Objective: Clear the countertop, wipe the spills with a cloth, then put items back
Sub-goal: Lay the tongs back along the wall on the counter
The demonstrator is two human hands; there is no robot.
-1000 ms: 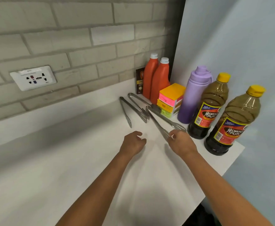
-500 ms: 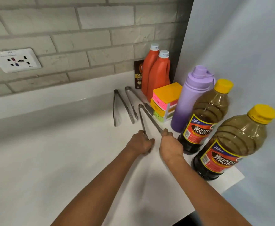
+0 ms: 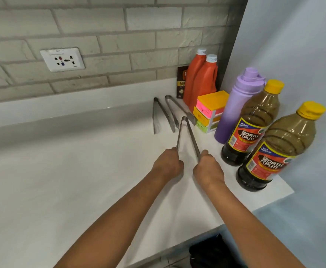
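While both hands reach forward over the white counter [image 3: 65, 186], each one grips one arm of the same metal tongs [image 3: 185, 136]. The left hand [image 3: 168, 164] has its fingers curled around the left arm, and the right hand [image 3: 208, 167] has its fingers curled around the right arm. The hinge end of the tongs points away from the fingers, toward the wall. Just beyond it two more tongs [image 3: 163, 115] lie on the counter. To the right of the fingers stand two vinegar bottles [image 3: 270, 149], a purple bottle [image 3: 237, 105] and a small coloured drawer box [image 3: 209, 111]; behind these, two orange bottles [image 3: 201, 80].
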